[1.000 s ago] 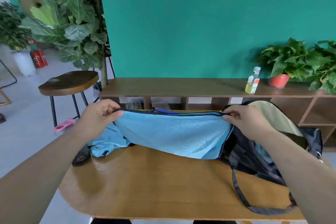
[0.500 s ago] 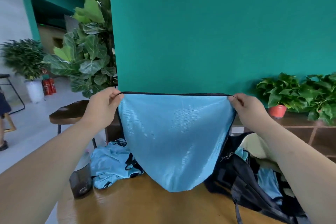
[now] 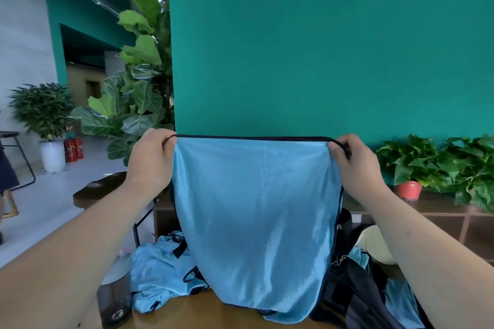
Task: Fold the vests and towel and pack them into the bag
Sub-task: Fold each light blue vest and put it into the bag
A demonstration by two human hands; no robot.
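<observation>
A shiny light-blue vest [image 3: 256,222] with dark trim hangs in the air in front of me, its top edge stretched level. My left hand [image 3: 151,160] pinches the top left corner and my right hand [image 3: 355,165] pinches the top right corner. Its lower end brushes the wooden table [image 3: 192,312]. A second blue vest [image 3: 157,275] lies crumpled on the table behind it to the left. The dark bag [image 3: 355,291] sits open at the right, with blue fabric [image 3: 398,299] and a pale cream cloth [image 3: 374,246] inside.
A dark translucent tumbler [image 3: 115,299] stands at the table's left edge. Behind are a wooden shelf [image 3: 438,211] with potted plants [image 3: 409,168], a wooden stool [image 3: 104,189], a large leafy plant [image 3: 136,93] and a teal wall.
Both hands have raised the vest from the table to hang at chest height, and my view has tilted upward. In the last half second the hold stays the same.
</observation>
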